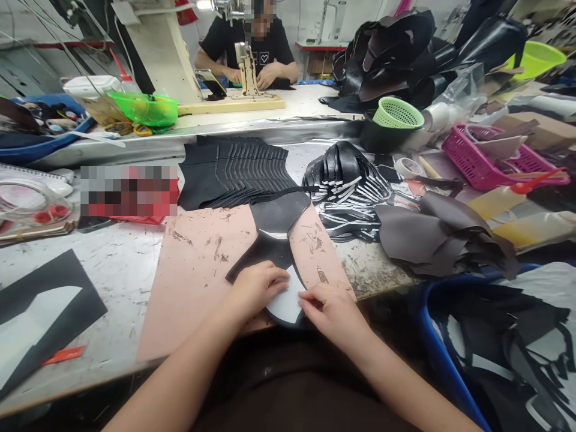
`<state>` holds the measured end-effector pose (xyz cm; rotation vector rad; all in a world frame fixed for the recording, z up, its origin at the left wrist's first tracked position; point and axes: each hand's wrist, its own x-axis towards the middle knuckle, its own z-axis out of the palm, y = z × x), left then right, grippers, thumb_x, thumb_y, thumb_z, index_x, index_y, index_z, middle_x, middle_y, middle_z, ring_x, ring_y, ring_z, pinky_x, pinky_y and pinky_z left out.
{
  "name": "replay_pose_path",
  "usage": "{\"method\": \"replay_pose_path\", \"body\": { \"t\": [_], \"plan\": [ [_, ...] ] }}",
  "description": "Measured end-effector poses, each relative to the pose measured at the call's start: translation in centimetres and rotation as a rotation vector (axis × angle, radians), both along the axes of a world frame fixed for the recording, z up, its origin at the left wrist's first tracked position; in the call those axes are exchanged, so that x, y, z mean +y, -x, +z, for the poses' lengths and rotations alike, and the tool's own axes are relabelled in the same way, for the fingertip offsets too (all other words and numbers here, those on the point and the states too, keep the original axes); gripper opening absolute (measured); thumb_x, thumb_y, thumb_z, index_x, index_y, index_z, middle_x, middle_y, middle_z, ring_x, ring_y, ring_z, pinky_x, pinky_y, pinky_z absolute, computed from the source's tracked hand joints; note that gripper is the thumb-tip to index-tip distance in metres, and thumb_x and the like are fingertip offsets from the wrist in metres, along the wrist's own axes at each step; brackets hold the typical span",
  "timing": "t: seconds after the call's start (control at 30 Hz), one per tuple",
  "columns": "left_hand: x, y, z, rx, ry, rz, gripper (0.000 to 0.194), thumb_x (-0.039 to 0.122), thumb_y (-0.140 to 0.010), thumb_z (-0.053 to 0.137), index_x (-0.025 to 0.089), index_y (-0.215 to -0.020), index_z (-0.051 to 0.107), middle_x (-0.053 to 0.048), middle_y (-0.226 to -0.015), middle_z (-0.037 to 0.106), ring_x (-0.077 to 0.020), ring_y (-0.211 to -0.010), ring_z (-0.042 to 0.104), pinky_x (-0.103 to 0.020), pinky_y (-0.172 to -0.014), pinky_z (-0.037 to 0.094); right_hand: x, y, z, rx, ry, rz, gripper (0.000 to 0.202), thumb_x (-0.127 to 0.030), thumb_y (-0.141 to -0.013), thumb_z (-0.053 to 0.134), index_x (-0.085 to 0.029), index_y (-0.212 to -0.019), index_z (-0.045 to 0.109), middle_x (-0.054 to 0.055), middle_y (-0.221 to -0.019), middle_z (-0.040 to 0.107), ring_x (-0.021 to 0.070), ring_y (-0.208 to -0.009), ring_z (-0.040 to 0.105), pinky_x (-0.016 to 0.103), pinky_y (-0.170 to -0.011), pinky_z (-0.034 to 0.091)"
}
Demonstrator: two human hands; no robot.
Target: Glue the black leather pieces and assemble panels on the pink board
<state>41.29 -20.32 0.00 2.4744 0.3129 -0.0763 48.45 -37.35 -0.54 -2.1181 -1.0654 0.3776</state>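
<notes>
A black leather shoe-upper piece (252,257) lies on a pink board (189,282) at the table's front edge. On its near part is a white, curved backing piece (284,306). My left hand (258,288) presses the white piece from the left, with thumb and fingers drawn together on its edge. From the right, my right hand (330,309) pinches the edge of the white piece between thumb and bent fingers. Another black leather panel (281,213) adjoins the far end of the upper piece. My fingers partly cover the white piece.
Stacked black leather panels (234,171) lie behind the board, beside bundled black strips (346,180). Dark leather pieces (441,234) and a pink basket (490,159) sit at right. A blue bin (425,324) with scraps stands at lower right. Across the table sits a person (252,54).
</notes>
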Motion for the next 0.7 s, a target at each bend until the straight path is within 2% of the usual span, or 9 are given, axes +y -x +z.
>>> {"method": "replay_pose_path", "body": {
  "t": [0.27, 0.4, 0.5, 0.6, 0.7],
  "plan": [
    [-0.1, 0.1, -0.4, -0.009, -0.022, -0.010, 0.017, 0.023, -0.079, 0.055, 0.024, -0.091, 0.068, 0.000, -0.086, 0.062, -0.0139, -0.079, 0.058, -0.023, -0.071, 0.042, 0.1, 0.1, -0.1, -0.037, 0.004, -0.001, 0.015, -0.020, -0.076, 0.054, -0.021, -0.066, 0.065, 0.002, -0.063, 0.064, 0.0166, -0.059, 0.059, 0.027, -0.058, 0.047],
    [-0.3, 0.2, -0.8, -0.034, -0.058, -0.005, 0.017, 0.021, -0.080, 0.055, 0.024, -0.091, 0.068, 0.000, -0.088, 0.062, -0.0138, -0.080, 0.059, -0.022, -0.070, 0.042, -0.1, 0.0, -0.2, 0.038, -0.044, -0.004, 0.011, -0.022, -0.074, 0.055, -0.020, -0.071, 0.066, 0.003, -0.063, 0.064, 0.0165, -0.058, 0.060, 0.028, -0.060, 0.048],
    [-0.4, 0.1, -0.8, -0.023, -0.081, -0.009, 0.017, 0.021, -0.081, 0.054, 0.024, -0.091, 0.068, 0.000, -0.088, 0.063, -0.0141, -0.079, 0.059, -0.023, -0.068, 0.042, -0.9, -0.7, -0.3, 0.165, -0.077, -0.104, 0.014, -0.028, -0.075, 0.055, -0.019, -0.082, 0.064, 0.001, -0.062, 0.062, 0.0152, -0.052, 0.059, 0.027, -0.055, 0.049],
    [-0.4, 0.1, -0.8, -0.039, -0.074, -0.016, 0.017, 0.021, -0.081, 0.054, 0.023, -0.091, 0.068, -0.001, -0.087, 0.063, -0.0143, -0.079, 0.059, -0.023, -0.068, 0.042, -2.2, -1.6, -0.4, 0.160, -0.083, -0.238, 0.015, -0.031, -0.077, 0.052, -0.019, -0.082, 0.060, 0.000, -0.059, 0.060, 0.0149, -0.051, 0.058, 0.026, -0.052, 0.048],
    [-0.3, 0.1, -0.9, -0.064, -0.068, -0.017, 0.015, 0.020, -0.080, 0.055, 0.022, -0.090, 0.067, -0.001, -0.086, 0.064, -0.0141, -0.079, 0.059, -0.022, -0.069, 0.042, -3.1, -1.9, -0.4, 0.075, -0.059, -0.224, 0.011, -0.029, -0.078, 0.052, -0.020, -0.078, 0.058, 0.001, -0.063, 0.062, 0.0152, -0.054, 0.059, 0.026, -0.054, 0.048]
  ]
}}
